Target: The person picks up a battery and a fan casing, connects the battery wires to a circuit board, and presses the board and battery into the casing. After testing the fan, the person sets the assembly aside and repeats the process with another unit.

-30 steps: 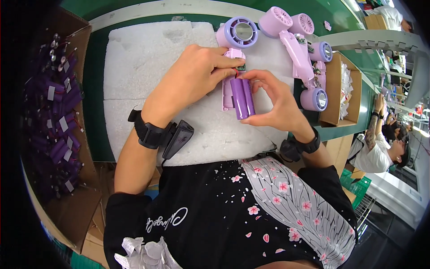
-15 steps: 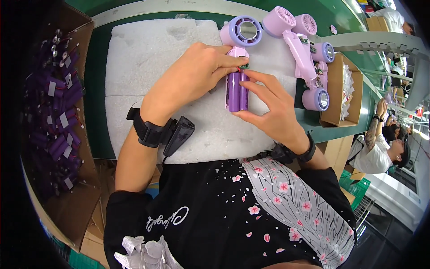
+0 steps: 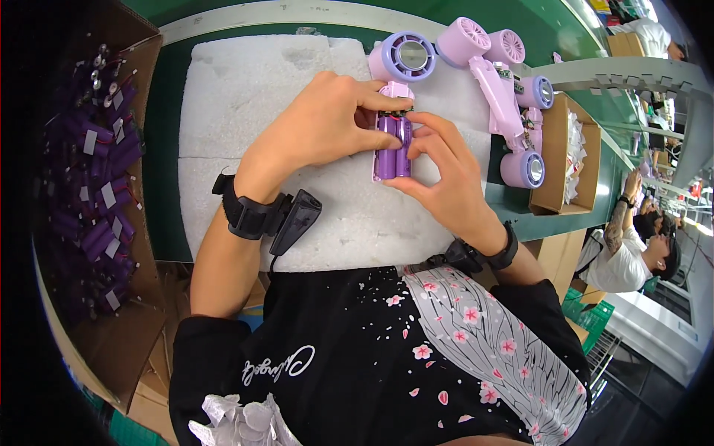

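A pink and lilac handheld fan (image 3: 403, 61) lies on white foam in front of me, its head away from me and its handle opened up. Two purple cylindrical batteries (image 3: 387, 162) sit side by side in the pink handle shell, just below a small green circuit board. My left hand (image 3: 327, 115) is closed on the handle from the left, its thumb lying across the batteries and its forefinger near the board. From the right, my right hand (image 3: 451, 167) grips the batteries and the shell between its fingertips and thumb. The fingers partly hide the wires and board.
At the left stands a cardboard box (image 3: 141, 245) full of purple wired batteries (image 3: 97, 238). More fan parts (image 3: 497, 100) lie at the far right of the foam sheet (image 3: 245, 111). Beyond them is a small box (image 3: 547, 178) of white pieces. Another person (image 3: 625, 256) is at the right.
My left thumb has moved from the board end down onto the batteries. The batteries now sit slightly closer to the fan head, and my right fingertips have curled in more.
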The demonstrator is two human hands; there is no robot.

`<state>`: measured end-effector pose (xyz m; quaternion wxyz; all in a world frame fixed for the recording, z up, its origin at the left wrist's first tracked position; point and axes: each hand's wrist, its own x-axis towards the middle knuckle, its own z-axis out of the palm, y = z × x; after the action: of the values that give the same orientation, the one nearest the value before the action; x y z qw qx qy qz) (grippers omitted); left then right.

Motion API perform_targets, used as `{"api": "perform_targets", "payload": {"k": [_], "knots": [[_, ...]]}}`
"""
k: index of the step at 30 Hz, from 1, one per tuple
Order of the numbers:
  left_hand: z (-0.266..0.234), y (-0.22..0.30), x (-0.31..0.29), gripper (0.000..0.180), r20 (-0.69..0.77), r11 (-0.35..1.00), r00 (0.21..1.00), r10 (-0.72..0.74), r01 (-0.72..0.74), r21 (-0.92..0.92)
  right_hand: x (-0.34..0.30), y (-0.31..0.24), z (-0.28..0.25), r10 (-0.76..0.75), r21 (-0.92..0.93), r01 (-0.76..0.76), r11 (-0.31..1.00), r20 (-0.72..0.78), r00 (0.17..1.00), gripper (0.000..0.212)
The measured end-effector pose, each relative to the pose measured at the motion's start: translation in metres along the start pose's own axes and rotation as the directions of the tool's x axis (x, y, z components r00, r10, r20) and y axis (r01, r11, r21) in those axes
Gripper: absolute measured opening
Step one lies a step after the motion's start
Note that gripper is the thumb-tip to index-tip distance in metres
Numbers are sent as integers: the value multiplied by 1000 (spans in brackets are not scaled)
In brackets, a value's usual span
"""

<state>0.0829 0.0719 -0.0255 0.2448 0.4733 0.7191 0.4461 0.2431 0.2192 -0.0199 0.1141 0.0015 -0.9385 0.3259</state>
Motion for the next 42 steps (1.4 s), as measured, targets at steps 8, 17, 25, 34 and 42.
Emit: {"api": "perform_targets", "payload": {"k": [8, 17, 25, 34, 42], "knots": [[3, 4, 3, 53, 27, 976, 982, -185, 187, -107, 9, 4, 6, 119, 78, -122, 990, 41, 992, 49], [8, 3, 3, 53, 24, 965, 982, -188, 189, -180, 20, 23, -6, -127, 78, 121, 990, 87, 988, 57], [3, 0, -2, 55, 4, 988, 994, -110, 110, -113, 9, 3, 0, -160, -196, 174, 965, 86, 983, 66], [-10, -3, 9, 62, -487, 949, 847, -212, 298, 105, 97, 14, 2, -6, -228, -47, 972, -228, 974, 49], [-20, -9, 7, 53, -426, 971, 892, -150, 215, 109, 6, -111, -87, -400, 940, 337, 48, -291, 869, 30]]}}
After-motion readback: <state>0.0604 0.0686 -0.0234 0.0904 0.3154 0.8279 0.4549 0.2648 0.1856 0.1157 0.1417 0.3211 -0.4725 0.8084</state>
